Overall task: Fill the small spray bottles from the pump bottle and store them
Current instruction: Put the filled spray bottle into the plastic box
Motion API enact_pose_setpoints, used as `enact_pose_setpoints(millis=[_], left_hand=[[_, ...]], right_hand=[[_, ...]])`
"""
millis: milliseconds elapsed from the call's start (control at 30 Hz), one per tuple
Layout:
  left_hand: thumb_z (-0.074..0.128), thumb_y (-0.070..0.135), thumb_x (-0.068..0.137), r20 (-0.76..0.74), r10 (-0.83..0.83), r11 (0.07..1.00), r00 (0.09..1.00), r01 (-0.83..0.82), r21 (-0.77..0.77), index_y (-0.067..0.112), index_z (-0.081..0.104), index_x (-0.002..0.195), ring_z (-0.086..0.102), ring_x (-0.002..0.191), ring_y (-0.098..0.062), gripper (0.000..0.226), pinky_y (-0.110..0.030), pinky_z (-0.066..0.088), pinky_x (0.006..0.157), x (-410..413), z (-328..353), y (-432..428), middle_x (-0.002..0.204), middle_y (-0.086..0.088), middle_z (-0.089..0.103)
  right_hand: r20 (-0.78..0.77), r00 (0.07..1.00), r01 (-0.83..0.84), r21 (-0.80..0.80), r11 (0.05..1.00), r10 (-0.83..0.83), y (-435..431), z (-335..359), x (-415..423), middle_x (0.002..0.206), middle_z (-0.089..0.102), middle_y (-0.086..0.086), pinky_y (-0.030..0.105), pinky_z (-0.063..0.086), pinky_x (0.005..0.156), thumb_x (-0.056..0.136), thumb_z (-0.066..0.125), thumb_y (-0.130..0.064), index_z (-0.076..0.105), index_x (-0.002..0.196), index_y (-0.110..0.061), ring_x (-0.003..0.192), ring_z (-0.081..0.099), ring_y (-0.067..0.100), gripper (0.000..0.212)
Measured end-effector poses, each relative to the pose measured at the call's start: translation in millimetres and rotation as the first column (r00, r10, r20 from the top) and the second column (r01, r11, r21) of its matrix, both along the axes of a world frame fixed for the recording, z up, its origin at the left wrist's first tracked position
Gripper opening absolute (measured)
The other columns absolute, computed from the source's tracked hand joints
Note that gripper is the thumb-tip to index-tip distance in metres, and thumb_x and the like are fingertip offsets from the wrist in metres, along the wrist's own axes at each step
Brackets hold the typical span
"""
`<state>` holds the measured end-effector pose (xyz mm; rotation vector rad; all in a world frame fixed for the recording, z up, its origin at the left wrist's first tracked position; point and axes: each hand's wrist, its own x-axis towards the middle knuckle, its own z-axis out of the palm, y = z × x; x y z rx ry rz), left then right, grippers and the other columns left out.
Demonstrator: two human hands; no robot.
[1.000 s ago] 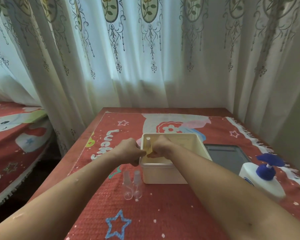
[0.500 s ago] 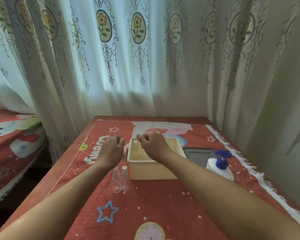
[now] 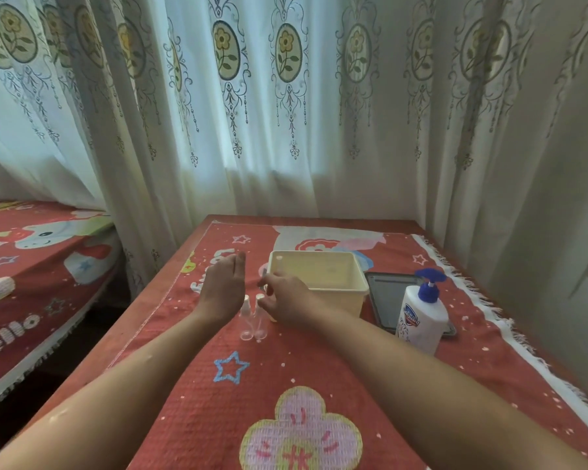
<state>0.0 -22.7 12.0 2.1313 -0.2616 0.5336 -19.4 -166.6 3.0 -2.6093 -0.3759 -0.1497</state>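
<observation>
From my head view, my left hand (image 3: 224, 286) is flat and open, fingers straight and together, hovering over the red cloth (image 3: 190, 385) and holding nothing. My right hand (image 3: 286, 298) sits just beside it, fingers loosely bent and thumb low. I can't tell whether the fingertips pinch anything or already touch a bottle top.

The two small spray bottles (image 3: 252, 318) stand upright in the gap between my hands, side by side and apparently touching each other. The cream box (image 3: 353, 301) is right behind my right hand, and I can't make out what lies inside it. The pump bottle (image 3: 421, 320) stands well out past my right forearm, at the front edge of a dark tray (image 3: 384, 293).

The little bottles look like thin clear plastic. I'd expect them to be very light, tippy and smooth, so a knock to one would likely topple both. I'd pinch one round its body just under the neck, thumb against two fingers, and lift straight up.
</observation>
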Motion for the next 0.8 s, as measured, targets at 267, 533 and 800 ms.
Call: enact_pose_setpoints(millis=[267,533,800], left_hand=[[0.056,0.008,0.098,-0.126,-0.145,0.986,0.981,0.133,-0.097,0.023,0.045,0.126,0.057,0.077,-0.017,0.034,-0.026,0.048,0.067,0,-15,22,0.096,-0.002,0.056],[0.063,0.004,0.088,-0.110,-0.348,0.937,0.931,0.343,-0.068,0.020,0.055,0.122,0.061,0.099,-0.009,0.039,-0.028,0.054,0.086,-20,-1,-1,0.108,0.004,0.063],[0.064,0.026,0.095,-0.272,-0.427,0.892,0.863,0.451,0.031,0.012,0.054,0.083,0.052,0.061,-0.014,0.021,-0.034,0.049,0.056,-42,24,-40,0.074,-0.001,0.058]], right_hand=[[-0.082,0.992,0.071,-0.215,0.974,-0.091,2,-21,3,0.119,0.070,0.013,0.039,0.050,0.085,0.099,0.049,-0.028,0.057,0.117,-0.017,0.108,0.066,0.037,0.022],[-0.164,0.961,0.207,-0.098,0.973,-0.221,-33,37,-9,0.095,0.070,0.012,0.039,0.053,0.073,0.095,0.051,-0.043,0.066,0.092,-0.010,0.082,0.067,0.029,0.036],[-0.294,0.943,0.264,0.376,0.888,-0.156,-62,93,-27,0.063,0.053,0.006,0.025,0.033,0.048,0.090,0.055,-0.032,0.066,0.087,-0.010,0.049,0.046,0.020,0.025]])
